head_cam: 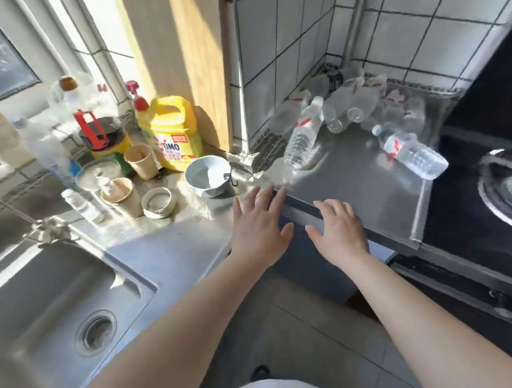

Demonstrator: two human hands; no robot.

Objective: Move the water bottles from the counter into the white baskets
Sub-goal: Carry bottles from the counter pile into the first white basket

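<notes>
Head view: both arms reach fwd over the steel counter (356,185) edge. Left hand (259,224) is flat, fingers straight and slightly spread, palm down, fingertips at the counter's front edge; it holds nothing. Right hand (338,230) is also flat w/ fingers relaxed and spread, hovering at the front edge just right of the left hand; nothing in it.

Water bottles are on the counter, beyond both hands. One bottle (301,140) w/ red-white label lies tilted, cap toward the tiled corner, base pointing at the hands. A 2nd bottle (412,154) lies on its side near the counter's right edge, beside the black stove (481,205). A blurred pile of more clear bottles (355,104) sits in the back corner against the wall tiles; can't count them.

Left of the bottles: a grey bowl (208,174), paper cups (141,162), a yellow detergent jug (175,132), a dark jar w/ red handle (104,136), other blurry containers along the window sill. Sink (56,298) w/ round drain is at lower left. White baskets aren't in view.
</notes>
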